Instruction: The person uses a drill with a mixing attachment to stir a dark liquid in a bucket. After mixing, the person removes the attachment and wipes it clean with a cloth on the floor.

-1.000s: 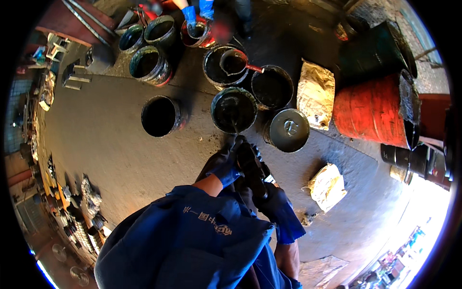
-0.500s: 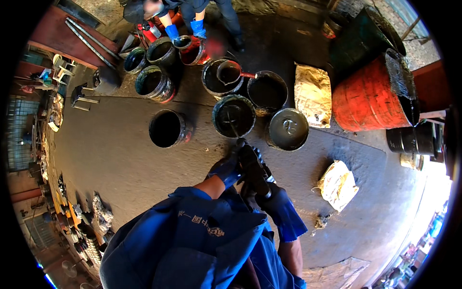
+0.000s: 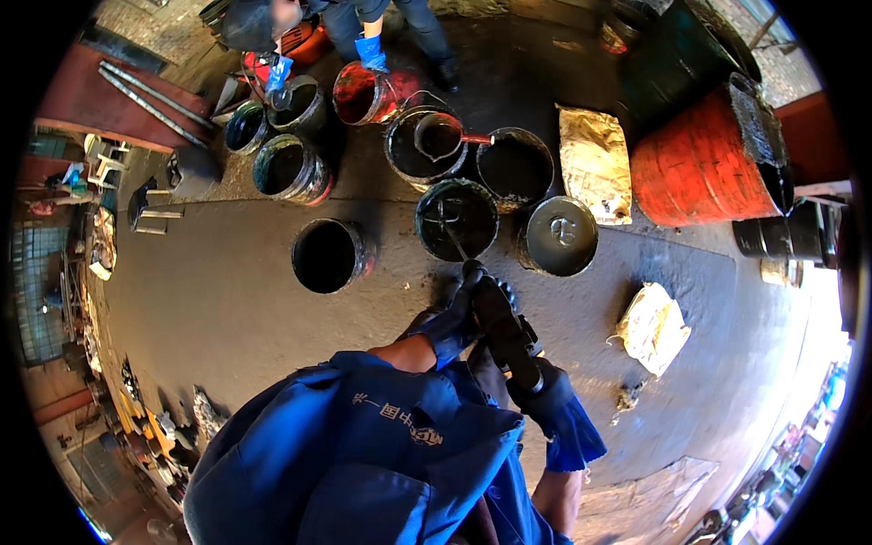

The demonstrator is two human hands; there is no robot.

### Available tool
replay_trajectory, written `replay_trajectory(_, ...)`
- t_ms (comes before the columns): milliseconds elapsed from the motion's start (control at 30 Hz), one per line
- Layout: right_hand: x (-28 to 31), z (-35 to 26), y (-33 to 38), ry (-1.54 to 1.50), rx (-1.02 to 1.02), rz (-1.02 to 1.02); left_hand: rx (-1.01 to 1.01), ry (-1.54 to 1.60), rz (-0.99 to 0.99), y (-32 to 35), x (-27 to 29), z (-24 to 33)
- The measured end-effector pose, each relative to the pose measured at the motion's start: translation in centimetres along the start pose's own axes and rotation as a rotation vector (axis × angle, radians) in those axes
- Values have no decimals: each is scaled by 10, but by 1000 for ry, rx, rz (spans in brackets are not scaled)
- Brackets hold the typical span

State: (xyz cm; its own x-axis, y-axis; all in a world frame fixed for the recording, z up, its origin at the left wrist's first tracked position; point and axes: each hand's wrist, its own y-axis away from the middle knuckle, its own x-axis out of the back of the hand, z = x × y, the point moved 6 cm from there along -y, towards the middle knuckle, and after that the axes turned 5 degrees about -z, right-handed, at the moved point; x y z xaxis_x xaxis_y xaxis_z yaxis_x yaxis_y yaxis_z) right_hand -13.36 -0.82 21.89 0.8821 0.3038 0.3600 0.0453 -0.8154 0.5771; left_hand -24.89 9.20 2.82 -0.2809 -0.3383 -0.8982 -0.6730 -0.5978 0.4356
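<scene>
While the person's left gloved hand (image 3: pixel 457 320) is wrapped around the front of a dark handheld mixer (image 3: pixel 507 334), the right gloved hand (image 3: pixel 542 392) grips its rear. Its stirring rod (image 3: pixel 455 240) slants over the near rim into a round bucket (image 3: pixel 496 227).

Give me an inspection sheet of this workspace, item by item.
Surface: grey floor, darkened in patches, with a seam.
Job's things: black handheld tool; its rod reaches into an open bucket of dark material.
Clutter: tan sack beside a red drum; crumpled sack nearer the person.
Left hand: gloved, around the tool's front.
Right hand: gloved, gripping its rear.
Cables: nothing seen at the tool.
Surroundings: dark green drum; co-worker's gloved hand at a red bucket.
</scene>
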Motion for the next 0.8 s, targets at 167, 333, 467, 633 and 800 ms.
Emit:
replay_trajectory(167, -9, -31, -12, -66, -82, -71, 86, -67, 51, 9, 8, 22)
replay_trajectory(333, -6, -43, -16, -60, -73, -68, 81, -65, 42, 2, 4, 36)
replay_trajectory(467, -8, -60, -24, -27, -24, -85, 49, -104, -27, -6, 11, 54)
replay_trajectory(633, -5, -65, -20, 55, -10, 7, 104, -90, -127, -9, 2, 53)
replay_trajectory(800, -2, -63, -13, -3, -117, 26, 129, -140, -78, -24, 5, 48)
